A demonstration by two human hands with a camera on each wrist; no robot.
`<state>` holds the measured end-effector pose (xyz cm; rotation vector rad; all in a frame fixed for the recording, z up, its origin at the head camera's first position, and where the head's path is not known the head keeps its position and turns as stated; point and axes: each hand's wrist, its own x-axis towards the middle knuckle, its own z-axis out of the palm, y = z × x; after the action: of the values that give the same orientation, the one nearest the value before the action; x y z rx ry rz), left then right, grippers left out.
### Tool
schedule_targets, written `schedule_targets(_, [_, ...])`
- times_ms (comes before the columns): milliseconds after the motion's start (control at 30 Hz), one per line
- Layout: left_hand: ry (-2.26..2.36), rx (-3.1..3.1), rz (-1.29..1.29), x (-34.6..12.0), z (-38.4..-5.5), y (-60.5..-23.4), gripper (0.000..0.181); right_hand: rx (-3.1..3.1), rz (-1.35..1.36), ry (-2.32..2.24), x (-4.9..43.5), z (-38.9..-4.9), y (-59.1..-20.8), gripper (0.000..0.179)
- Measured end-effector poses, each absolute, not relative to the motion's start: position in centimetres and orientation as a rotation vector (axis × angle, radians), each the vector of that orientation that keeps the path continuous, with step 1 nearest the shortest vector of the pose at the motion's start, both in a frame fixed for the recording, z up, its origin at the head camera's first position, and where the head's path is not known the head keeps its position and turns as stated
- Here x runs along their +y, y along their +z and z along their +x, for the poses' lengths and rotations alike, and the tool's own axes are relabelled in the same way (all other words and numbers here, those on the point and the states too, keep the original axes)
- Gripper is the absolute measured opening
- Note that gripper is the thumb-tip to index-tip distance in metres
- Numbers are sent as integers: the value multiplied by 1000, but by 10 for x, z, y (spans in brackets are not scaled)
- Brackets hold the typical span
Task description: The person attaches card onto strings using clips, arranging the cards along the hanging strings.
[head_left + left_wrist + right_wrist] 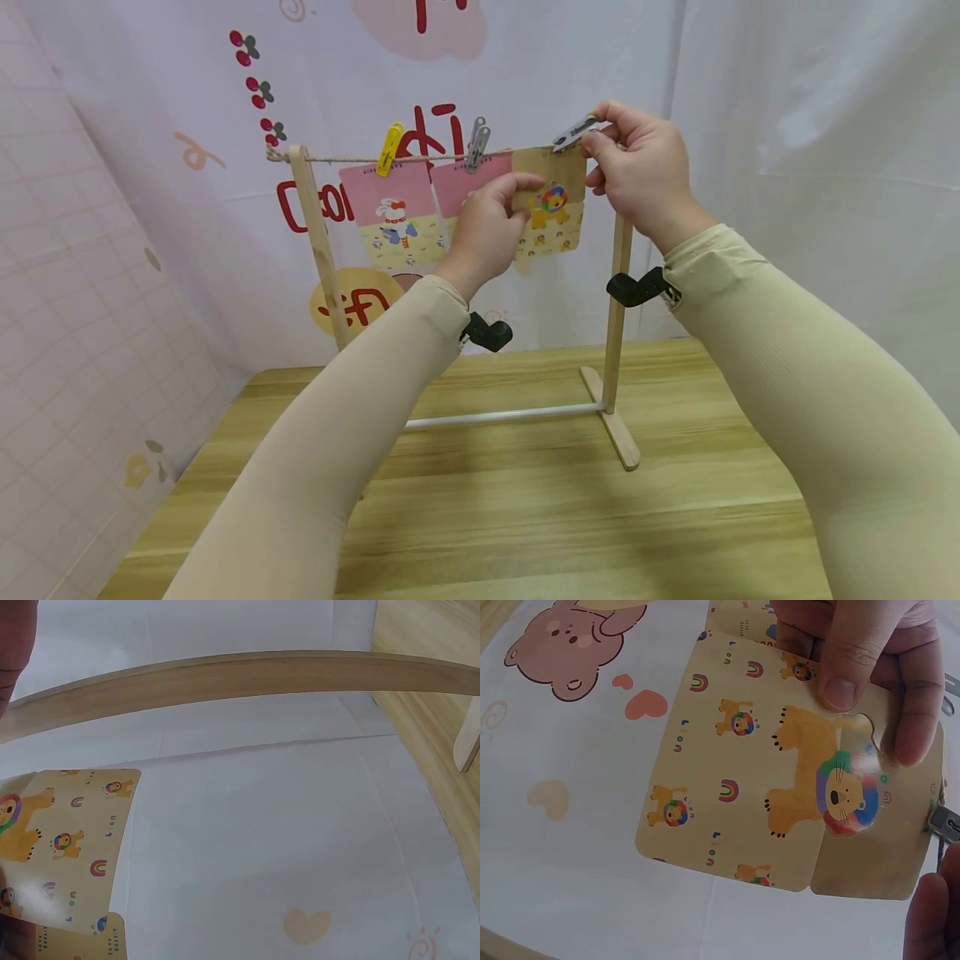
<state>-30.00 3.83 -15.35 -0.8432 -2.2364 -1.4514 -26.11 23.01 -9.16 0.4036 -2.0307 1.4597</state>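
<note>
My left hand pinches the left edge of a tan card with a lion print between thumb and fingers. That card stands against the twine of a small wooden rack. At its top edge, my right hand grips a grey clothespin, whose nose meets the card and the twine. In the right wrist view the clothespin's tip sits at the card's border. To the left hang two pink-and-yellow cards, one with a rabbit under a yellow clothespin, the other under grey clothespins.
The rack's wooden posts stand on a wood-grain table, joined low down by a white rod. Behind it hangs a white printed cloth. Black wrist mounts stick out from both sleeves.
</note>
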Motion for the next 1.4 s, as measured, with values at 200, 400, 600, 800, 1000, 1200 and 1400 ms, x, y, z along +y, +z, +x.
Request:
schedule_targets(200, [-1463, -2216, -838, 39, -299, -154, 33, -2053, 416, 1450, 231, -261, -89, 11])
schedule_targets(400, [-1476, -2206, -834, 40, -300, -156, 32, -2092, 414, 1419, 231, -259, -86, 12])
schedule_targets(600, [-1469, -2195, -835, 41, -301, -158, 30, -2107, 386, 1464, 230, -258, -83, 13])
schedule_targets(800, [-1440, -2174, -845, 42, -301, -158, 29, -2099, 377, 1477, 230, -260, -83, 13])
schedule_targets(1000, [-1387, -2169, -844, 43, -301, -159, 30, -2106, 367, 1488, 230, -260, -82, 14])
schedule_targets(1200, [-1344, -2168, -847, 42, -300, -158, 30, -2127, 359, 1467, 229, -259, -79, 16])
schedule_targets(1400, [-1326, -2168, -851, 42, -301, -158, 30, -2148, 362, 1452, 228, -258, -76, 16])
